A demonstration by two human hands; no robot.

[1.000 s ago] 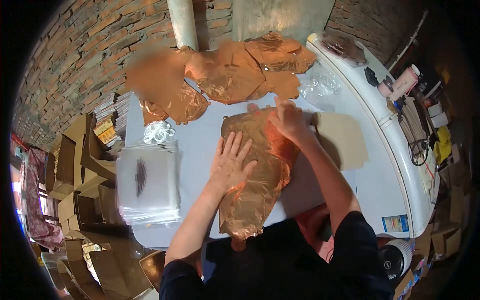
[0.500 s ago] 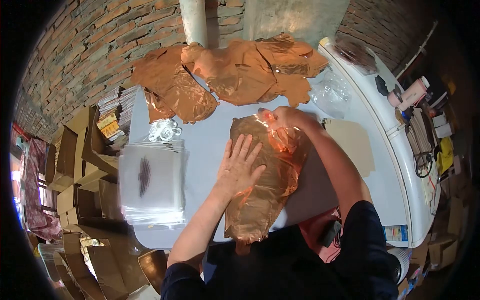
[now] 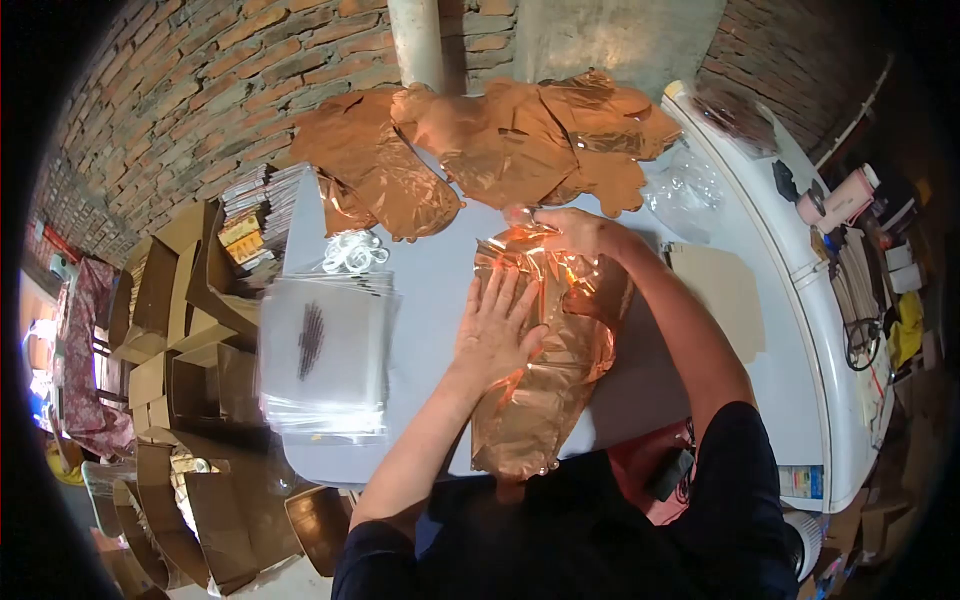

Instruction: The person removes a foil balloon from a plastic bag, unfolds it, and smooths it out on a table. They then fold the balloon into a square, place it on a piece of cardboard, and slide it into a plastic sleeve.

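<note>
A flat, shiny copper-coloured foil balloon point(image 3: 525, 425) lies lengthwise on the table in front of me, its near end at the table's edge by my body. My left hand point(image 3: 492, 325) rests flat on its left side, fingers spread and pointing away from me. At the far end, my right hand point(image 3: 580, 238) has its fingers closed on the crinkled upper edge of the foil. The foil there is raised and creased, and its right side curls over. Part of the grip is hidden behind the fingers.
More copper foil balloons point(image 3: 500, 145) lie heaped at the back. On the left are a stack of clear plastic bags point(image 3: 330, 350), white ribbon coils point(image 3: 355, 253) and open cardboard boxes point(image 3: 190, 290). Beige card sheets point(image 3: 715, 295) and a clear crumpled bag point(image 3: 685, 195) are on the right.
My right hand has shifted slightly left with the foil's far edge, which now looks more gathered and creased. My left hand stays flat on the balloon. The whole view has shifted a little.
</note>
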